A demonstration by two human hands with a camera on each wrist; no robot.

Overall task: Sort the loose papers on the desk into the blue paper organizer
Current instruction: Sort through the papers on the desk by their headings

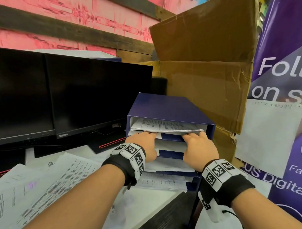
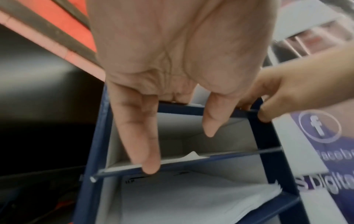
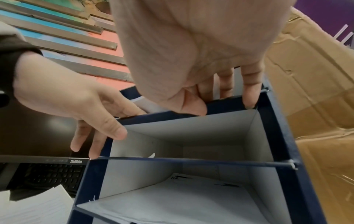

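The blue paper organizer (image 1: 165, 106) stands on the desk with several shelves. A stack of printed papers (image 1: 165, 127) lies in its top slot, front edge at the opening. My left hand (image 1: 144, 142) and right hand (image 1: 199, 146) are both at that slot's lip, with straight fingers reaching in under the stack. In the left wrist view my left hand (image 2: 178, 60) has two fingers hanging down over the second shelf edge (image 2: 191, 160). In the right wrist view my right hand (image 3: 191, 53) has its fingers inside the top slot and its thumb on the shelf edge. More loose papers (image 1: 34, 186) lie on the desk.
Two dark monitors (image 1: 94, 96) stand to the left of the organizer, with a keyboard (image 3: 53, 174) below them. An open cardboard box (image 1: 203, 73) rises right behind it. A purple banner (image 1: 292, 70) hangs at the right. Lower shelves hold sheets (image 3: 182, 201).
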